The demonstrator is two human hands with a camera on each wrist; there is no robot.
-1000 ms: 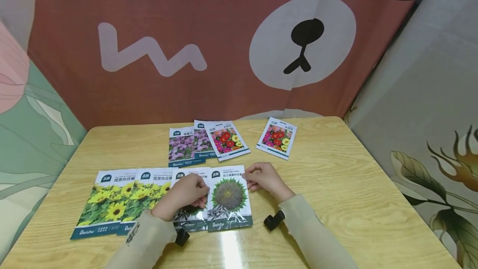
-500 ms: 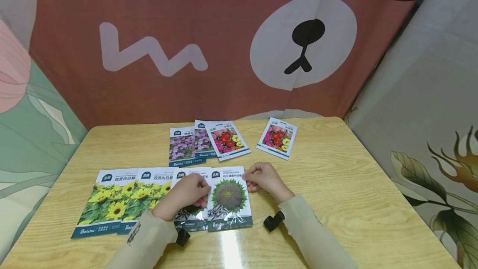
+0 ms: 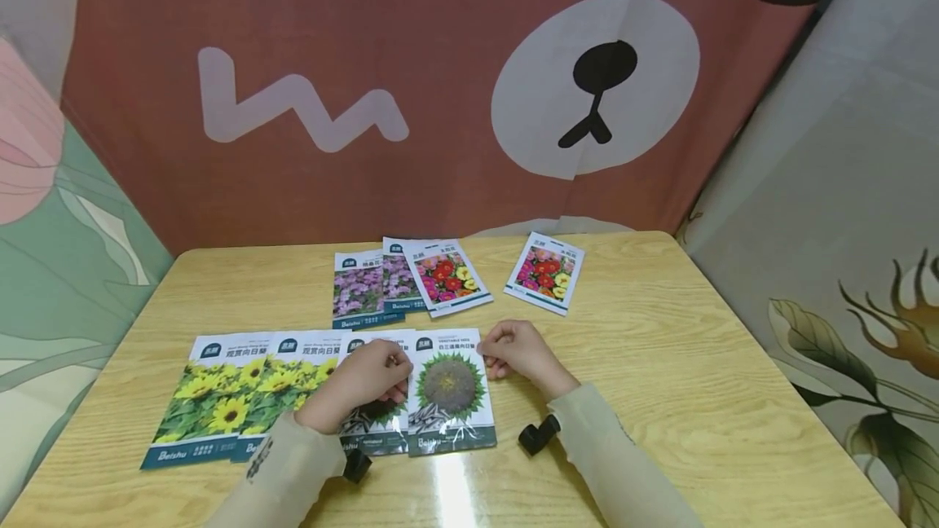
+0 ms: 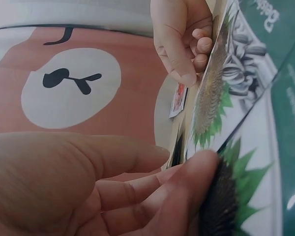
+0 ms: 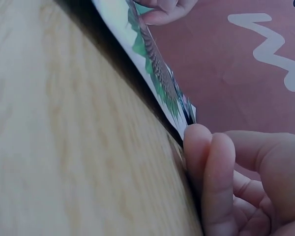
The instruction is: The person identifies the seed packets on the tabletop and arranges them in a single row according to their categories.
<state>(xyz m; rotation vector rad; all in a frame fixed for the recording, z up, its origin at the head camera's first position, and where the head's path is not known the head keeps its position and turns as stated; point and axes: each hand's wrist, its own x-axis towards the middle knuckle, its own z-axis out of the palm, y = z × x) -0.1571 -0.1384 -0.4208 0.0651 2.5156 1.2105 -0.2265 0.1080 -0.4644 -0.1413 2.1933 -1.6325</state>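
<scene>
A white-topped seed packet (image 3: 451, 389) with a large green-fringed sunflower head lies face up at the front middle, its left edge overlapping a matching packet (image 3: 374, 438). My right hand (image 3: 521, 353) pinches its upper right edge between thumb and fingers; the right wrist view shows those fingertips (image 5: 199, 142) at the packet's corner. At its left edge, my left hand (image 3: 370, 377) pinches with thumb and forefinger, covering much of the matching packet beneath. The left wrist view shows the left fingertips (image 4: 201, 162) close against the printed face.
Two yellow sunflower packets (image 3: 201, 406) overlap at the left of the row. Behind lie two purple-flower packets (image 3: 355, 292), partly under a red-and-yellow flower packet (image 3: 446, 279). Another such packet (image 3: 546, 275) lies apart at right. A printed curtain (image 3: 440, 186) hangs behind the wooden table (image 3: 697, 398).
</scene>
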